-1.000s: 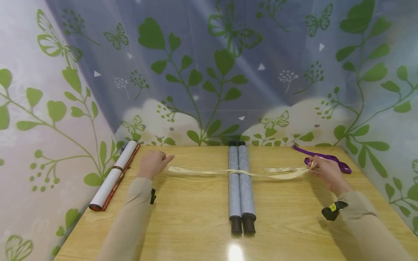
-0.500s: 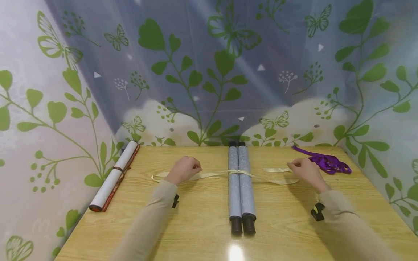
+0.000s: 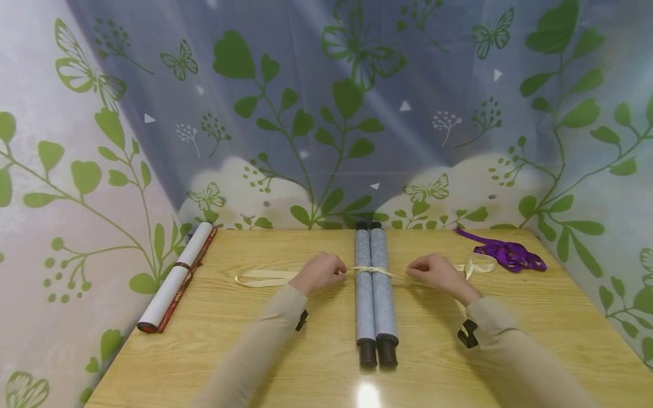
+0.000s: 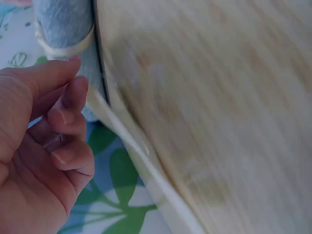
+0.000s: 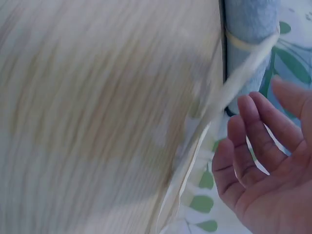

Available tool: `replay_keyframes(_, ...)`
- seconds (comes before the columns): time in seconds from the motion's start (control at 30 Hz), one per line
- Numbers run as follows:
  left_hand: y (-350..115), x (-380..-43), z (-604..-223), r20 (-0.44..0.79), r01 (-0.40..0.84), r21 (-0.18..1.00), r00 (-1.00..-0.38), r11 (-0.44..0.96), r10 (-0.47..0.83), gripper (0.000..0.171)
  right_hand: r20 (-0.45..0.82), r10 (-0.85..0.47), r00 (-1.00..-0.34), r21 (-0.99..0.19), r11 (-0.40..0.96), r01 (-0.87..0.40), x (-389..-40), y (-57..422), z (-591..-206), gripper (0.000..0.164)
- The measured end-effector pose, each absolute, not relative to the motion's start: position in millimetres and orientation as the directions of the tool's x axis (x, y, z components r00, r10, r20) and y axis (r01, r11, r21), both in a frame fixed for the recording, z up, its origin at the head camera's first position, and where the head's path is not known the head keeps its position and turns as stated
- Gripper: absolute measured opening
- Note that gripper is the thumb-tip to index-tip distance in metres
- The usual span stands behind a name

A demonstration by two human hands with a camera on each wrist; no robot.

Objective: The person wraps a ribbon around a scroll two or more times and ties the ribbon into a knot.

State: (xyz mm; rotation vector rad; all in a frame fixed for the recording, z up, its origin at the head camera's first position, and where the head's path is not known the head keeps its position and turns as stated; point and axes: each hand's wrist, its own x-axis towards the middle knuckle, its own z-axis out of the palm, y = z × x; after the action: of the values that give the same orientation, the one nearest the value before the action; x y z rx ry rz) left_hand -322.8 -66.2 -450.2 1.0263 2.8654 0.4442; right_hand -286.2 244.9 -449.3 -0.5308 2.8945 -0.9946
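Two blue-grey scrolls (image 3: 374, 300) with dark end knobs lie side by side on the wooden table, a cream ribbon (image 3: 369, 270) tied across their middle. Just left of them my left hand (image 3: 322, 273) pinches the ribbon between thumb and index fingertips, the other fingers curled. In the left wrist view the ribbon (image 4: 146, 156) runs down from those fingertips. My right hand (image 3: 436, 273) is right of the scrolls. In the right wrist view its fingers (image 5: 243, 146) are loosely bent, the thumb apart, beside the blurred ribbon (image 5: 214, 109).
A white scroll (image 3: 176, 277) with a dark band and red cord lies along the table's left edge. A heap of purple ribbon (image 3: 510, 256) sits at the back right. The patterned cloth (image 3: 326, 141) hangs behind the wooden table (image 3: 280, 351).
Both hands have moved inward to the scrolls' middle. The right hand has let go of its ribbon end, which now lies looped behind it near the purple ribbon.
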Motion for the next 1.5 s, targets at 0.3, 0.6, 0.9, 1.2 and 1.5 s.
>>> replay_keyframes(0.3, -45.1, -320.0, -460.1, 0.101, 0.573, 0.208, -0.819, 0.793, 0.565, 0.015, 0.057, -0.394, -0.918, -0.614, 0.711, -0.343, -292.4, 222.7, -460.5, 0.028)
replay_keyframes(0.6, -65.2, -320.5, -455.1, 0.189, 0.477, 0.389, -0.878, 0.788, 0.439, 0.023, 0.107, -0.363, -0.926, -0.577, 0.736, -0.355, -290.8, 215.0, -459.0, 0.016)
replay_keyframes(0.9, -105.7, -332.4, -436.9, 0.368, 0.269, 0.640, -0.930, 0.720, 0.020, 0.025, 0.098, -0.342, -0.935, -0.588, 0.738, -0.331, -291.6, 215.1, -461.3, 0.017)
replay_keyframes(1.2, -143.3, -343.8, -425.1, 0.253, 0.162, 0.960, -0.849, 0.227, -0.464, 0.021, 0.113, -0.365, -0.924, -0.609, 0.709, -0.355, -290.4, 214.3, -462.0, 0.017)
replay_keyframes(1.5, -150.0, -340.5, -440.9, 0.090, -0.028, 0.907, -0.962, 0.421, -0.257, 0.058, 0.093, -0.367, -0.926, -0.607, 0.716, -0.345, -290.3, 213.4, -458.6, 0.016)
